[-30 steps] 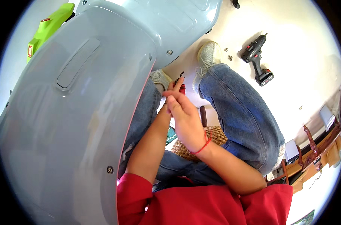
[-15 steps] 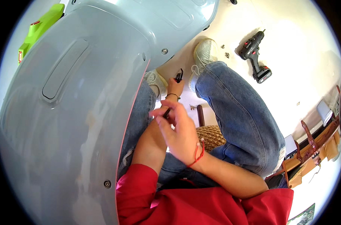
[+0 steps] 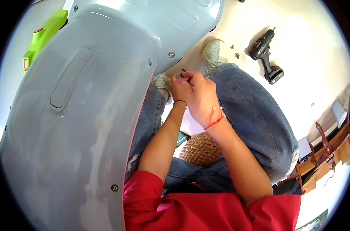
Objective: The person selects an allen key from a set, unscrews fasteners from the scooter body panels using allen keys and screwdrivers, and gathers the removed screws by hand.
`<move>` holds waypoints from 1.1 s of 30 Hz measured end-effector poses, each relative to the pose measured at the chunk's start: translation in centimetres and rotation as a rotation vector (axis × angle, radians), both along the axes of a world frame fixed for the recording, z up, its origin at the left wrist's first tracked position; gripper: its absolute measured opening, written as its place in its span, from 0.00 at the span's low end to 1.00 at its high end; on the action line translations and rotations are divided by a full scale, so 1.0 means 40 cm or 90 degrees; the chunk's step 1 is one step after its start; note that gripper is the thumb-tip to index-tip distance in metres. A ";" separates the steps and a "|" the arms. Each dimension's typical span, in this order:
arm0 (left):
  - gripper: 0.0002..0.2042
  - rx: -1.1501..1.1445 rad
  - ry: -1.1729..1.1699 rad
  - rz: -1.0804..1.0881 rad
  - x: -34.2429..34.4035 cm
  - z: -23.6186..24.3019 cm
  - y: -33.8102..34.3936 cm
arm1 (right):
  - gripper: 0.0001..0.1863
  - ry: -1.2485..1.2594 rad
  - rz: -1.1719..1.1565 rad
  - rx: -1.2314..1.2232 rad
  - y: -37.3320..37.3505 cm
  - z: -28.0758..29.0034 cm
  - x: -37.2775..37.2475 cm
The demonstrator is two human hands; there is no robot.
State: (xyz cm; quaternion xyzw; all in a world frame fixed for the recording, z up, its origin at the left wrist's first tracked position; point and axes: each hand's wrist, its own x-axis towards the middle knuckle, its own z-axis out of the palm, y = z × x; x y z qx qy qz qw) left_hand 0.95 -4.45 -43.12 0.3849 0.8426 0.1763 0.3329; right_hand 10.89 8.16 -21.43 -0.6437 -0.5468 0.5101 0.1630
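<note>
Between my shins, my left hand (image 3: 177, 87) is closed round a small black part (image 3: 183, 71), mostly covered by the fingers. My right hand (image 3: 202, 94), with a red cord at the wrist, is right up against it. Its fingers pinch a small dark piece (image 3: 189, 79) whose kind I cannot make out. The two hands overlap, so whether the pieces touch is hidden. To the left, a large glossy grey-blue moulded panel (image 3: 102, 115) with recessed screws stands beside my left arm and leg.
A black cordless drill (image 3: 264, 54) lies on the pale floor at the right, with several small screws (image 3: 237, 56) left of it. Below my hands is a woven brown seat (image 3: 201, 149). A bright green object (image 3: 46, 34) stands far left; wooden furniture (image 3: 317, 161) is at right.
My right hand has moved forward from above my left forearm to meet my left hand. The left hand has shifted slightly nearer. The view has turned a little.
</note>
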 end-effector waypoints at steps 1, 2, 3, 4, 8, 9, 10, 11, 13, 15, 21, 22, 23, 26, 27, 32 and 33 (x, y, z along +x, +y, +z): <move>0.11 0.011 0.032 -0.002 0.036 0.049 0.030 | 0.11 -0.002 -0.009 -0.023 0.013 -0.006 0.020; 0.11 0.026 0.068 -0.004 0.066 0.108 0.072 | 0.11 -0.008 -0.007 -0.023 0.025 -0.003 0.037; 0.11 0.047 0.066 0.002 0.086 0.159 0.097 | 0.12 0.013 -0.004 -0.041 0.042 0.005 0.040; 0.12 0.065 0.029 0.001 0.106 0.208 0.110 | 0.14 0.036 0.000 -0.058 0.056 0.011 0.039; 0.15 0.100 -0.254 0.005 0.186 0.377 0.130 | 0.17 0.016 0.035 -0.135 0.046 0.028 -0.002; 0.16 0.090 -0.342 0.021 0.188 0.420 0.129 | 0.18 0.000 0.046 -0.130 0.042 0.032 -0.008; 0.16 0.074 -0.438 0.039 0.188 0.459 0.127 | 0.18 -0.021 0.055 -0.126 0.040 0.033 -0.005; 0.17 0.047 -0.530 0.070 0.173 0.497 0.127 | 0.19 0.061 0.043 -0.120 0.044 0.034 0.008; 0.18 -0.010 -0.656 0.162 0.119 0.570 0.137 | 0.20 0.153 0.032 -0.110 0.058 0.051 0.021; 0.17 -0.116 -0.721 0.334 0.078 0.609 0.165 | 0.20 0.256 0.048 -0.194 0.078 0.069 0.045; 0.14 -0.127 -0.459 0.133 0.027 0.616 0.284 | 0.22 0.247 0.021 -0.135 0.059 0.033 0.058; 0.14 -0.128 -0.462 0.133 0.025 0.616 0.299 | 0.22 0.234 -0.016 -0.096 0.057 0.028 0.060; 0.13 -0.117 -0.504 0.218 0.023 0.617 0.313 | 0.19 0.185 0.046 -0.106 0.060 0.026 0.078; 0.12 -0.076 -0.576 0.330 0.009 0.592 0.307 | 0.16 0.223 0.091 -0.104 0.048 0.019 0.085; 0.13 -0.065 -0.570 0.309 0.008 0.582 0.301 | 0.14 0.191 0.113 -0.061 0.042 0.021 0.076; 0.15 -0.029 -0.457 0.189 0.004 0.548 0.286 | 0.13 0.017 0.152 0.078 0.038 0.012 0.056; 0.15 -0.031 -0.458 0.188 -0.002 0.546 0.289 | 0.13 0.003 0.155 0.163 0.037 0.004 0.058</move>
